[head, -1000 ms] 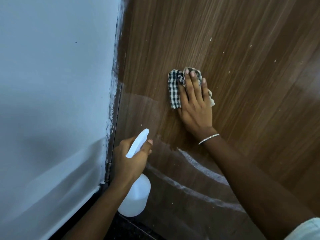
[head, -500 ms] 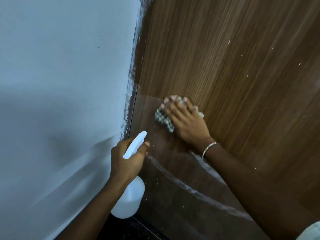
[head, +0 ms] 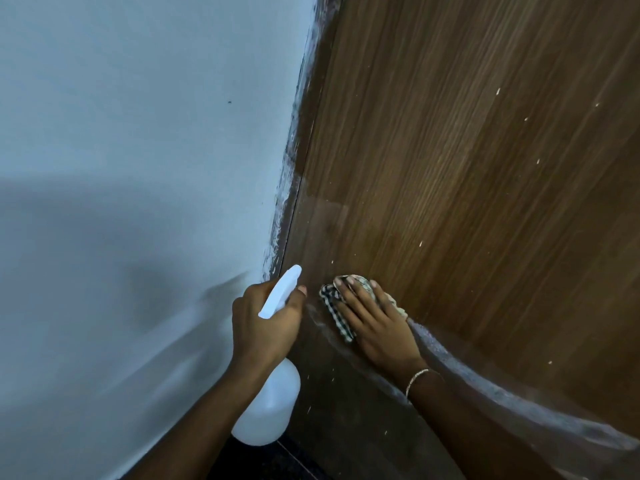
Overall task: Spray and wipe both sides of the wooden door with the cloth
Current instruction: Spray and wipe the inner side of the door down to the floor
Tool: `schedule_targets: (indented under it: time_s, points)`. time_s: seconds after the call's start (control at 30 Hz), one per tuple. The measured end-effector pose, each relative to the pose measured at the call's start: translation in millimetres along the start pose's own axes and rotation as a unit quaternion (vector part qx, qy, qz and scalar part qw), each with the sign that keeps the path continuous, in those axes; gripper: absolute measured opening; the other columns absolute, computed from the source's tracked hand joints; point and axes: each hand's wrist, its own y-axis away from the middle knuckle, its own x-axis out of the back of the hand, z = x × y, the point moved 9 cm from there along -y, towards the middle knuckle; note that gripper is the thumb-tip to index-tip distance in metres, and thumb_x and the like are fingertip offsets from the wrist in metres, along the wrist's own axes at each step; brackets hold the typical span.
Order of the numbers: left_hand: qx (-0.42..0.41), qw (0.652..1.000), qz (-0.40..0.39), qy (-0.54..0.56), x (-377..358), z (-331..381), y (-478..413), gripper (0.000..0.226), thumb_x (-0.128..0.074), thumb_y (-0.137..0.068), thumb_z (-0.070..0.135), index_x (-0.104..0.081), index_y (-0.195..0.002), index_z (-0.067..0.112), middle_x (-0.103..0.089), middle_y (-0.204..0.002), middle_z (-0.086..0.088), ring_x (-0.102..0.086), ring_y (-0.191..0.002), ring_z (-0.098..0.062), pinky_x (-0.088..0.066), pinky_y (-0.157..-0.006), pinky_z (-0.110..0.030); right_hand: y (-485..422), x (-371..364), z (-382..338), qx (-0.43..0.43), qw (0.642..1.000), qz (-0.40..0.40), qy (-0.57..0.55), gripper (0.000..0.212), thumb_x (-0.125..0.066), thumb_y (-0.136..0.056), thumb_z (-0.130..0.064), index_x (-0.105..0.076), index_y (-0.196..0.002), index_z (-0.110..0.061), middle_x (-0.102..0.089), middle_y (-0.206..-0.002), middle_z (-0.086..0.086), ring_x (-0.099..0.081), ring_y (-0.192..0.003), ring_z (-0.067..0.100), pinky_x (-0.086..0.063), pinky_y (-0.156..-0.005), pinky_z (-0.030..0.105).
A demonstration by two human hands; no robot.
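Flat-fingered right hand (head: 375, 329) has swept the cloth (head: 336, 311) down to the edge of the door (head: 467, 168), left hand (head: 263, 323) gripping the spray bottle (head: 270, 410): this lower corner looks covered.

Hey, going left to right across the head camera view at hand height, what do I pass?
White wall → left hand gripping the spray bottle → right hand pressing the cloth → bare wooden door.

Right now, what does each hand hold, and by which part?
Left hand grips the spray bottle by its neck. Right hand presses the cloth flat on the door.
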Motion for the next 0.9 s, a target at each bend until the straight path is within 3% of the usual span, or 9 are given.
schedule_targets:
  time_s: [0.17,0.3,0.4,0.47,0.53,0.63,0.77,0.83,0.9]
  points:
    - [-0.029,0.999,-0.01,-0.013,6.1,10.5,-8.8,0.009,-0.073,-0.089,0.03,-0.074,-0.088,0.022,-0.072,-0.073,-0.003,-0.069,-0.069,-0.022,-0.055,-0.065,-0.029,-53.6,36.7,54.5,-0.054,0.997,0.04,0.03,0.061,-0.026,-0.1,-0.022,-0.03,-0.16,-0.012,-0.01,-0.171,0.015,-0.007,-0.158,0.036,-0.004,-0.126,0.058]
    - [-0.024,1.0,0.001,-0.017,8.5,7.7,-16.9,0.013,-0.072,-0.089,0.03,-0.072,-0.097,0.02,-0.07,-0.083,0.001,-0.066,-0.072,-0.019,-0.046,-0.061,-0.018,-125.7,93.1,125.7,-0.169,0.978,0.122,-0.006,0.056,-0.037,-0.104,-0.026,-0.034,-0.159,-0.014,-0.014,-0.171,0.013,-0.009,-0.158,0.035,-0.006,-0.126,0.059]
    - [-0.027,1.0,0.006,-0.007,11.4,10.0,-22.1,0.015,-0.073,-0.089,0.029,-0.062,-0.096,0.035,-0.066,-0.089,0.004,-0.064,-0.076,-0.015,-0.05,-0.063,-0.019,-140.0,94.9,125.3,-0.21,0.963,0.164,-0.043,0.055,-0.038,-0.103,-0.024,-0.037,-0.157,-0.012,-0.014,-0.17,0.014,-0.008,-0.157,0.037,-0.006,-0.126,0.059]
    - [-0.047,0.999,0.007,-0.003,14.9,12.9,-25.1,0.02,-0.075,-0.084,0.035,-0.062,-0.077,0.048,-0.069,-0.078,0.0,-0.067,-0.072,-0.018,-0.06,-0.066,-0.036,-134.1,67.4,86.0,-0.169,0.972,0.152,-0.053,0.057,-0.039,-0.1,-0.022,-0.039,-0.156,-0.008,-0.017,-0.169,0.017,-0.009,-0.157,0.04,-0.006,-0.126,0.06]
    - [-0.052,0.999,0.009,-0.011,20.9,15.0,-26.5,0.02,-0.072,-0.079,0.042,-0.063,-0.066,0.052,-0.072,-0.076,-0.007,-0.07,-0.072,-0.025,-0.061,-0.069,-0.05,-119.7,28.7,27.4,-0.069,0.991,0.107,-0.045,0.059,-0.035,-0.098,-0.026,-0.043,-0.153,-0.006,-0.022,-0.167,0.02,-0.01,-0.156,0.042,-0.007,-0.126,0.059]
    - [-0.059,0.998,0.024,-0.022,32.9,18.5,-28.7,0.029,-0.077,-0.085,0.03,-0.061,-0.068,0.048,-0.074,-0.08,-0.004,-0.071,-0.076,-0.024,-0.06,-0.071,-0.053,-99.4,-9.0,-19.6,0.027,0.998,0.045,-0.041,0.062,-0.024,-0.099,-0.026,-0.04,-0.155,-0.004,-0.017,-0.168,0.021,-0.009,-0.156,0.04,-0.006,-0.126,0.056]
    - [-0.054,0.997,0.047,-0.023,48.4,28.3,-29.4,0.031,-0.077,-0.083,0.034,-0.058,-0.061,0.046,-0.073,-0.079,-0.009,-0.071,-0.075,-0.029,-0.059,-0.071,-0.056,-111.6,6.8,-1.4,0.048,0.997,0.061,-0.013,0.059,-0.03,-0.099,-0.024,-0.041,-0.154,-0.005,-0.022,-0.167,0.02,-0.015,-0.156,0.039,-0.008,-0.126,0.056]
    - [-0.053,0.997,0.045,-0.023,51.2,33.8,-29.3,0.021,-0.071,-0.076,0.044,-0.059,-0.059,0.046,-0.072,-0.079,-0.012,-0.07,-0.074,-0.029,-0.059,-0.071,-0.057,-136.8,32.8,32.8,0.016,0.996,0.093,-0.008,0.06,-0.032,-0.098,-0.024,-0.043,-0.153,-0.006,-0.025,-0.166,0.018,-0.018,-0.155,0.039,-0.009,-0.126,0.057]
    - [-0.054,0.997,0.049,-0.018,54.2,38.5,-30.6,0.019,-0.071,-0.076,0.044,-0.062,-0.062,0.053,-0.072,-0.075,-0.004,-0.07,-0.074,-0.025,-0.06,-0.072,-0.055,-168.3,67.1,76.6,-0.042,0.99,0.131,-0.021,0.059,-0.031,-0.098,-0.025,-0.042,-0.154,-0.007,-0.024,-0.167,0.017,-0.017,-0.156,0.038,-0.008,-0.126,0.058]
